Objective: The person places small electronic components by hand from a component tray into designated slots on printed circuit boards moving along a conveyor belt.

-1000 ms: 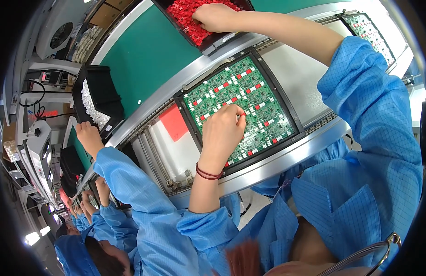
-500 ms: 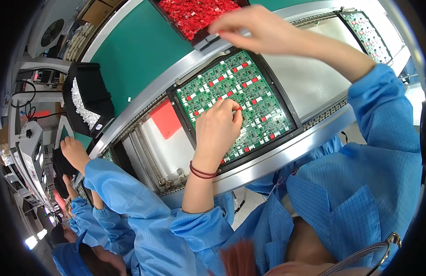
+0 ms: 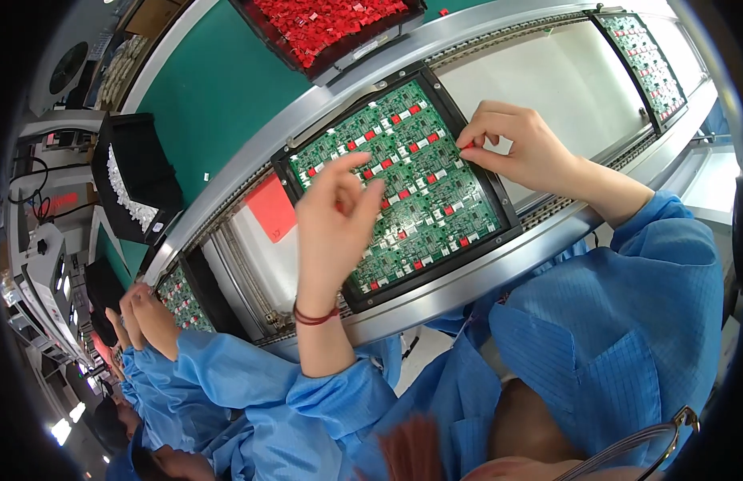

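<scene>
A green circuit board panel (image 3: 436, 232) in a black frame lies in front of me, with small red and white connectors in rows across it. Over its left part hovers my left hand (image 3: 327, 224), slightly blurred, with index finger stretched out and the other fingers curled. A bit of red, seemingly a connector, shows inside those curled fingers. At the frame's right edge, my right hand (image 3: 520, 148) pinches a small red connector (image 3: 467, 147) between thumb and fingertips. Beyond the panel stands a black bin (image 3: 363, 50) heaped with red connectors (image 3: 331, 24).
The panel rests on a metal-railed conveyor (image 3: 436, 280). Another framed panel (image 3: 644, 64) lies far right, a third (image 3: 183, 301) at left beside a co-worker's hands (image 3: 151, 321). A red card (image 3: 271, 210) and a black bin of white connectors (image 3: 131, 188) are left.
My right hand has come down from beside the red bin to the panel's right edge. My left hand has lifted off the board and shifted left. The co-worker's hand has moved down toward their panel.
</scene>
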